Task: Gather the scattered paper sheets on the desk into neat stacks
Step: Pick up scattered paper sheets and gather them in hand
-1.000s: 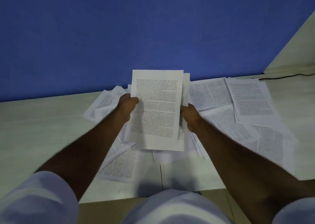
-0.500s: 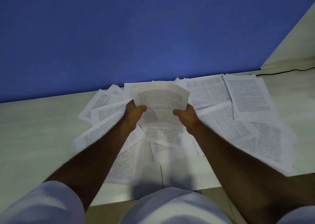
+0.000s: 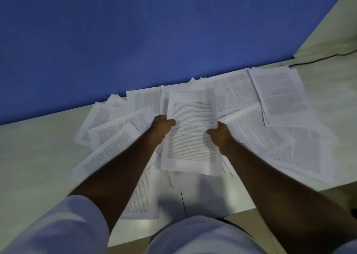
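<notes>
The bundle of printed sheets that a moment ago curled over between the two hands now lies flatter and lower, its near edge dropped toward the desk and its printed face turned up to the camera. Nearest the lens, white sleeves frame the bottom corners of the view — bare forearms reach forward from them over the pale desk top. The left hand pinches the bundle's left edge, thumb on the printed face and fingers hidden behind the paper; the right hand clamps the right edge the same way, thumb on top. Whether the bundle's lower edge touches the sheets beneath cannot be told from this view. Under and around the hands, loose pages lie fanned and overlapping on the desk: a spread to the left, one long page running toward the near edge beneath the left forearm, and a wider drift to the right reaching almost to the desk's right edge. Farther back, more pages butt against the foot of the blue wall. At the far right a thin dark cable trails across the desk — just beyond the last sheet.
</notes>
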